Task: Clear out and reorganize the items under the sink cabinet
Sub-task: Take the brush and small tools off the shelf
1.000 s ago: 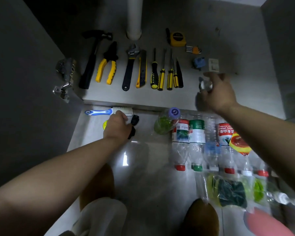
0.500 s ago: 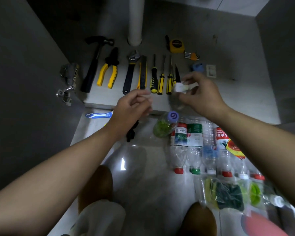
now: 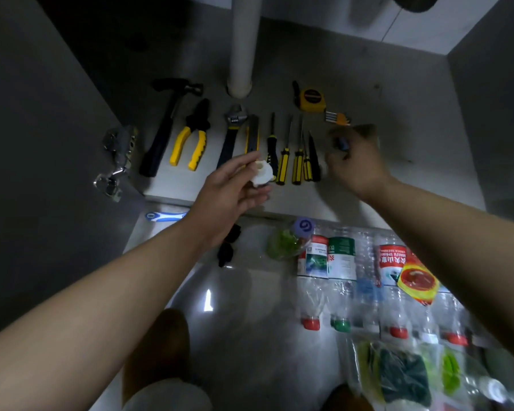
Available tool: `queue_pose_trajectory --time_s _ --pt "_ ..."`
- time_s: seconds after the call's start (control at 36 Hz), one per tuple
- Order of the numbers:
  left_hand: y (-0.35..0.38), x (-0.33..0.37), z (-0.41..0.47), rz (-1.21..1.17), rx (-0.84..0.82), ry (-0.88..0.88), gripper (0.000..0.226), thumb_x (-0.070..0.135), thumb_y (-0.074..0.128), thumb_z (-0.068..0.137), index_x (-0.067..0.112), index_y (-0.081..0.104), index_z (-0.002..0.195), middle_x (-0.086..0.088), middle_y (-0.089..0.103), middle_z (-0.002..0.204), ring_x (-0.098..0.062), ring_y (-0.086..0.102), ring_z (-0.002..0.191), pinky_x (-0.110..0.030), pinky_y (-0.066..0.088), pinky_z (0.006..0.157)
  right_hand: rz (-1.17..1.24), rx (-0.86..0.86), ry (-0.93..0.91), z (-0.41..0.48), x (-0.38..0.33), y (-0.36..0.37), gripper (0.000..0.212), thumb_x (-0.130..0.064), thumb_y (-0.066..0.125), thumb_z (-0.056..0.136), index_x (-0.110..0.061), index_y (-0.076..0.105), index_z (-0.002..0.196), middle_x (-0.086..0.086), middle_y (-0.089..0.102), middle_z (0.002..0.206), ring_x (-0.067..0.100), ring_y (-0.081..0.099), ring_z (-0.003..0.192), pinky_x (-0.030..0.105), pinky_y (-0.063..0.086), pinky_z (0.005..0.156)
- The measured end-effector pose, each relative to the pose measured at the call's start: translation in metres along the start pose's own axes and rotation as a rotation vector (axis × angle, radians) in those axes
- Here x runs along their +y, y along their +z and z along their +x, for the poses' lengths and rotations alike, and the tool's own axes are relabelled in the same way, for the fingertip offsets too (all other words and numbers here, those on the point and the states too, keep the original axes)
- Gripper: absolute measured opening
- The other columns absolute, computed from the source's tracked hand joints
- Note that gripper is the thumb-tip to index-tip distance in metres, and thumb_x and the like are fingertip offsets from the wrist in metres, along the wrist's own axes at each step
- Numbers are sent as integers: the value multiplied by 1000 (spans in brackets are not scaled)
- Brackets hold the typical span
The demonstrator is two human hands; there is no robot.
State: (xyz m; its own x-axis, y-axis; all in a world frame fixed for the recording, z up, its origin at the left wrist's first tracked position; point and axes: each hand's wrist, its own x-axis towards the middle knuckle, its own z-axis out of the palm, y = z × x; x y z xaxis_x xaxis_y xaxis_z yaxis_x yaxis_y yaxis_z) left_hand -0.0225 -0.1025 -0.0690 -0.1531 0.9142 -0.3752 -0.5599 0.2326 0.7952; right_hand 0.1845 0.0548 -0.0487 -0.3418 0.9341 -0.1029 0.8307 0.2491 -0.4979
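- Left hand (image 3: 229, 194): pinches a white roll (image 3: 261, 172) above the near edge of the cabinet floor (image 3: 422, 120), other fingers loose.
- Right hand (image 3: 358, 166): blurred, right of the screwdrivers (image 3: 284, 166); grip cannot be told.

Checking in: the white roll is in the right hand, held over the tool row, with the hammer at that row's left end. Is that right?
Not quite. The white roll is in the left hand, not the right, as the head view shows. The rest holds: it is held over the tool row, with the hammer at that row's left end.
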Motion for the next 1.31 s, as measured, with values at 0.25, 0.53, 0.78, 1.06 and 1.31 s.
queue_pose_trajectory --time_s 0.25,0.53,0.78,1.06,1.31 --pt "-23 -11 6 108 44 58 30 23 71 94 22 70 124 -9 73 116 -27 72 105 -30 57 85 -394 -216 120 39 11 -6 65 -19 71 88 -8 43 146 20 37 150 43 42 132 52 43 107" --pt "-42 -23 -7 296 103 112 18 16 67 98 21 73 114 -9 76 106 -29 74 101 -37 58 85 -374 12 82 16 23 -12 28 -18 63 96 5 64 112 31 58 117 47 57 105 42 48 85" --pt "-60 -26 -32 379 233 126 22 20 65 99 17 71 119 9 76 101 -5 69 94 -26 53 79 -118 322 72 -19 -16 -38 16 -26 62 91 -10 61 94 17 69 95 35 64 90 26 27 61" --pt "-76 -35 -51 600 356 290 19 18 74 93 6 62 101 -22 66 91 -24 61 74 -30 51 68 196 -151 -232 -98 -142 2 6 -20 64 93 -22 60 88 -7 59 72 2 52 61 15 37 52" --pt "-111 -58 -51 920 325 139 14 15 83 83 11 78 96 -9 73 96 -29 68 91 -42 57 87 17 -325 -64 -149 -92 112 11 -23 59 97 -12 62 96 2 64 79 19 64 71 31 56 64"
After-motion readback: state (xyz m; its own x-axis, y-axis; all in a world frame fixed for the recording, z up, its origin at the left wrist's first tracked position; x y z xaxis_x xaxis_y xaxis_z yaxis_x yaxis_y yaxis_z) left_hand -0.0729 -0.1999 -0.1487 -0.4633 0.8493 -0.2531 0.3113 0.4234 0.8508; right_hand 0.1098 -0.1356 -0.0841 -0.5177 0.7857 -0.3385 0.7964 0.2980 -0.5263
